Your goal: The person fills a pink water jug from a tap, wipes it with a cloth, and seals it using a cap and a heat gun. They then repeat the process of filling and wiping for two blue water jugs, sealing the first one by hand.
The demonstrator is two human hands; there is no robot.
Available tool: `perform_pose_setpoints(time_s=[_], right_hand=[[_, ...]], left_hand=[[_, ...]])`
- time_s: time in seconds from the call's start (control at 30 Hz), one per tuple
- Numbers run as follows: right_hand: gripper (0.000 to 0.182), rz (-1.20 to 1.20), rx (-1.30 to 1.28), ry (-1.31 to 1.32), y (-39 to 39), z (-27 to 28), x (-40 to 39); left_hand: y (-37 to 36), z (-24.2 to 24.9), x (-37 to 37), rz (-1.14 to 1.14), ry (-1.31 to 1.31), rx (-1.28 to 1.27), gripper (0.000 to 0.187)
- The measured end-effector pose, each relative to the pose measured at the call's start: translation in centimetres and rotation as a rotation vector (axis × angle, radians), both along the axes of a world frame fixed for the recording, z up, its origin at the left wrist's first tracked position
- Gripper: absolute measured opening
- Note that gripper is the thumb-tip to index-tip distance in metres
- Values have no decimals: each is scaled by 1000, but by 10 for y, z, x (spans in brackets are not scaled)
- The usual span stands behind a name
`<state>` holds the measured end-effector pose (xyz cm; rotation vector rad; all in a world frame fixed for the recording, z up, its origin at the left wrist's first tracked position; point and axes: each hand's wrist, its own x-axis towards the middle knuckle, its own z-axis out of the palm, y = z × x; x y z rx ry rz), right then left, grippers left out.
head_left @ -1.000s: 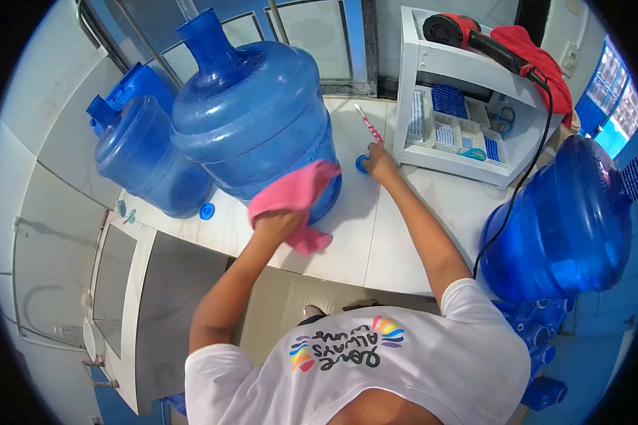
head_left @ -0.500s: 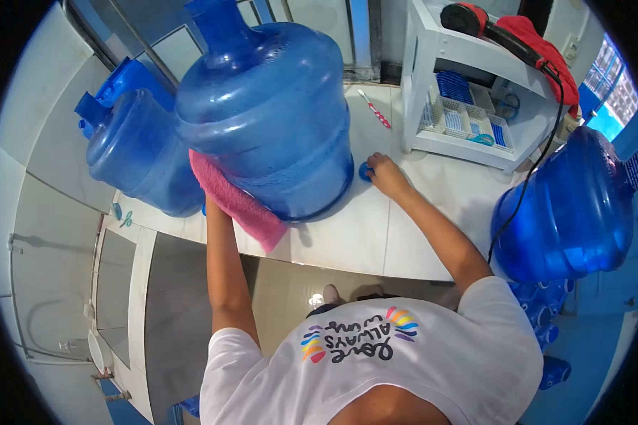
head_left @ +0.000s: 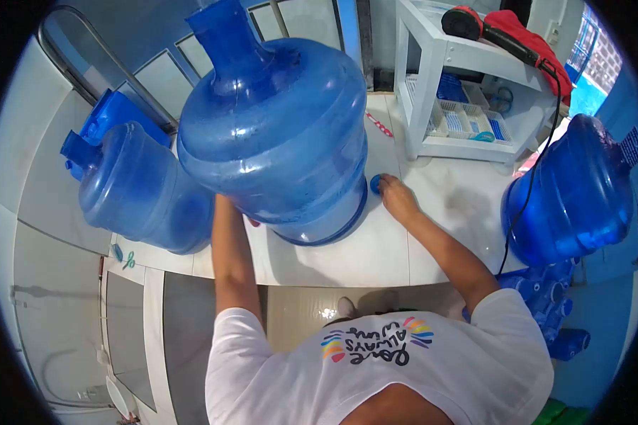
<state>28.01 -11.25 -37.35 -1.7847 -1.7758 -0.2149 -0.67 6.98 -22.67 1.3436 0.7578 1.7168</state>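
Observation:
A large blue water bottle (head_left: 269, 134) stands upright on the white tiled counter (head_left: 333, 265), its neck toward the top left. My left forearm (head_left: 232, 262) reaches up to the bottle's lower left side; the bottle hides that hand and its fingers. A small bit of pink cloth (head_left: 253, 222) shows beside this arm, under the bottle's edge. Right of the bottle's base, my right hand (head_left: 397, 198) has its fingertips closed on a small round blue cap (head_left: 375, 184) at the counter's surface.
Another blue bottle (head_left: 145, 188) and a blue container stand at left; small green scissors (head_left: 129, 260) lie near them. A pink-and-white toothbrush (head_left: 380, 125) lies behind the cap. At right are a white shelf (head_left: 461, 150) with baskets, a black cable and a blue bottle (head_left: 571, 198).
The pink cloth has gone from the bottle's front, with only a bit showing now. My left hand is further hidden behind the bottle. The view has shifted; my right hand stays at the cap.

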Motion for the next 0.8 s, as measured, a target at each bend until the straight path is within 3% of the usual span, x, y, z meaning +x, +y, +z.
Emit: perform_pose_setpoints(time_s=[0.13,0.33,0.4,0.5,0.57,0.63,0.67,0.7,0.77,0.8], right_hand=[[16,-11,-101,7,2,11,-6],[14,-59,-177,290,6,25,2],[16,-6,-95,184,5,20,3],[15,8,-135,270,-4,23,6],[14,-5,-251,325,-15,27,16],[13,-24,-360,389,-33,28,31],[12,9,-410,447,-45,27,38],[11,47,-460,504,-56,29,45],[11,23,-547,547,-78,38,57],[13,35,-594,719,-87,34,65]], left_hand=[[-56,-22,-1,4,-8,-64,69],[-122,-43,0,42,-22,-73,68],[-140,-45,4,263,362,229,69],[-149,-7,23,429,430,341,68],[-142,-28,21,431,423,375,65],[-139,-50,13,403,964,497,55],[-162,-2,69,933,713,845,42],[-171,5,83,915,710,850,42],[-189,7,100,851,1390,853,41],[-185,11,117,675,1403,750,39]])
